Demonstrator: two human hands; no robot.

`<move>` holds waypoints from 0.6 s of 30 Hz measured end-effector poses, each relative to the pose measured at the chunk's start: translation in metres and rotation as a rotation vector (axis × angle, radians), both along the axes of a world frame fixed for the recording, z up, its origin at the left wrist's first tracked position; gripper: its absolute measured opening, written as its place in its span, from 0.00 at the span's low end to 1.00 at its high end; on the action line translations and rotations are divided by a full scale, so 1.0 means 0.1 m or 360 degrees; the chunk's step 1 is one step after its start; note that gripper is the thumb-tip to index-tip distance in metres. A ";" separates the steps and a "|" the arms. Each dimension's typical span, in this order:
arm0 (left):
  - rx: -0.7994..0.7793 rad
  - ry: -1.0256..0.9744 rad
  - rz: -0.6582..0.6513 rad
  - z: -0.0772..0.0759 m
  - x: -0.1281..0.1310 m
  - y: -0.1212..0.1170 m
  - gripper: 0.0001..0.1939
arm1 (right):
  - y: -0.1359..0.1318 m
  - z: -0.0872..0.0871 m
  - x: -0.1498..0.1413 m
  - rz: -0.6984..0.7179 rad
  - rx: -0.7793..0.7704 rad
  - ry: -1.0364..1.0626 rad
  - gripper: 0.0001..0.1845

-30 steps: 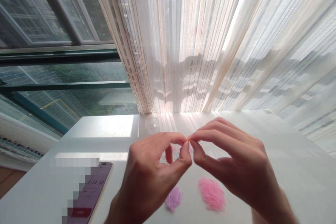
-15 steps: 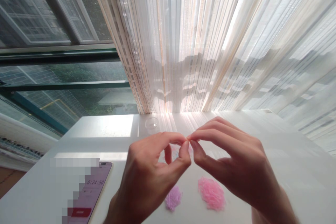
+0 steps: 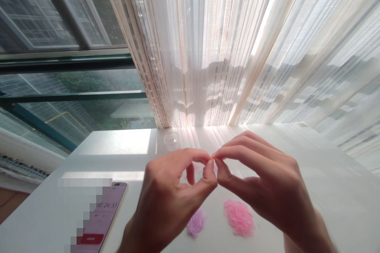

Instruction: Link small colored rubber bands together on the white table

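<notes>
My left hand and my right hand are raised above a white table, fingertips meeting in a pinch at the middle. Thumb and forefinger of each are pressed together on something too small to make out. Under the hands, on the table, lie a bright pink fluffy clump and a smaller lilac clump. A faint pale pink patch shows on the table behind the left fingers.
A phone with a timer on its screen lies at the front left. A small clear round lid or dish sits by the sheer white curtain at the table's far edge. A window fills the left.
The hands have barely moved and keep the same pinch. The phone's timer has ticked from 0:24:50 to 0:24:51.
</notes>
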State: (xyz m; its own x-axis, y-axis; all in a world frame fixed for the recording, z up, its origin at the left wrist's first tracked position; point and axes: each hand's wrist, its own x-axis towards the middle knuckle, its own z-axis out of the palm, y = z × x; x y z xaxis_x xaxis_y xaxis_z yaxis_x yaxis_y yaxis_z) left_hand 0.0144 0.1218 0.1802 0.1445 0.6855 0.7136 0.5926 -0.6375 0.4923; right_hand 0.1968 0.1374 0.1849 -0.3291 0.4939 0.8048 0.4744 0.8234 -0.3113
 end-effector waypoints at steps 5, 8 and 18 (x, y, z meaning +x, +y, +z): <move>0.0001 0.0014 -0.0002 -0.02 -0.01 0.01 0.04 | 0.01 0.00 -0.01 -0.0023 0.0033 -0.0054 0.07; 0.0007 0.0039 0.0007 -0.03 -0.03 0.01 0.04 | 0.00 0.00 0.00 -0.0037 0.0070 -0.0093 0.07; 0.0004 0.0045 0.0013 -0.03 -0.03 0.02 0.05 | 0.02 0.01 -0.02 -0.0014 0.0056 -0.0055 0.08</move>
State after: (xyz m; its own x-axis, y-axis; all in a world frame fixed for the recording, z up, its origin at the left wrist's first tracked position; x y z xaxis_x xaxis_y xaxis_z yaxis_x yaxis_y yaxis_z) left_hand 0.0119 0.1240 0.1776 0.1587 0.6849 0.7111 0.6115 -0.6336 0.4738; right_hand 0.1945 0.1398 0.1860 -0.3526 0.4683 0.8102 0.4916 0.8294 -0.2654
